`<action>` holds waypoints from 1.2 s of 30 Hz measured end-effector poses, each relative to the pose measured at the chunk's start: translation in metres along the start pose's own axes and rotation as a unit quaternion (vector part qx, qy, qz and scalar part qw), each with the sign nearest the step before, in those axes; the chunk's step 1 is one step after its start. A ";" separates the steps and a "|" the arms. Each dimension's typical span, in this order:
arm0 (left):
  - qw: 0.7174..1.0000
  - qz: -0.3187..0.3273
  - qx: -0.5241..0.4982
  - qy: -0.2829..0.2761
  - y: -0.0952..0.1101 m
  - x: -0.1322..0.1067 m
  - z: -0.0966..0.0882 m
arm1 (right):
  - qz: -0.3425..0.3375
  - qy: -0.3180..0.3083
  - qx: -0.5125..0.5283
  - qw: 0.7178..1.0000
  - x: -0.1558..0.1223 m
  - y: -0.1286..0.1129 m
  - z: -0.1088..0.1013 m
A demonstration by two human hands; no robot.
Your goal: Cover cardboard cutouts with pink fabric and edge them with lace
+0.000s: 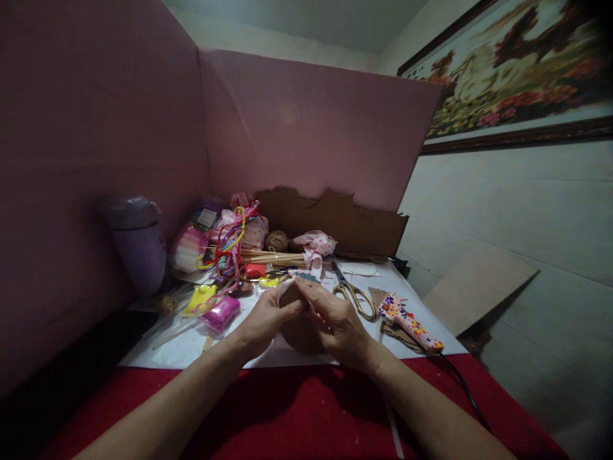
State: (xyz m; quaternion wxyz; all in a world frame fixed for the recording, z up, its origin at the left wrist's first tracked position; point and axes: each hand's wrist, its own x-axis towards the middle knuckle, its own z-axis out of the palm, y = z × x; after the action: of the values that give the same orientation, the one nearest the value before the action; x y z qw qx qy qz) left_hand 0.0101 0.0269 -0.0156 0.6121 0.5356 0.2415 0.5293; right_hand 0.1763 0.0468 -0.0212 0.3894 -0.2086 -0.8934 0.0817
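My left hand (265, 319) and my right hand (335, 316) meet over the front of the white sheet. Between them they pinch a brown, cardboard-like piece (290, 295). A pale pink edge, perhaps cloth, shows at its top, and my fingers hide much of it. Below the hands is a rounded brown area (301, 335), but I cannot tell whether it belongs to the same piece. To the right of my right hand lie scissors (354, 297) with gold handles. A flower-patterned glue gun (410, 324) rests farther right on torn cardboard. Near my left hand is a magenta packet (221, 313).
A yellow packet (201, 298), coloured pipe cleaners (234, 239), thin wooden sticks (271, 257), a twine ball (276, 241) and pink dotted cloth (316, 246) crowd the back left. Torn cardboard (335, 220) stands behind. A black cord (462, 380) runs off the right side.
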 end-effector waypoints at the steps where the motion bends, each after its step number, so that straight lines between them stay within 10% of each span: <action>1: 1.000 -0.004 0.003 -0.004 0.000 0.000 0.000 | -0.002 -0.004 -0.001 1.000 0.000 -0.001 0.000; 14: 0.998 -0.013 -0.022 0.056 0.007 0.002 -0.005 | 0.108 0.109 -0.030 0.988 0.000 -0.008 -0.002; 36: 0.992 -0.032 -0.086 0.084 0.004 0.003 -0.004 | 0.041 0.116 -0.050 0.991 -0.003 -0.008 -0.002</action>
State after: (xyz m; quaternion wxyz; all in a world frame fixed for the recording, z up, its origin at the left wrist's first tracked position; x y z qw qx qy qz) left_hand 0.0063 0.0304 -0.0120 0.6499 0.4263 0.2628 0.5717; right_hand 0.1764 0.0381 -0.0192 0.4760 -0.2720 -0.8358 0.0276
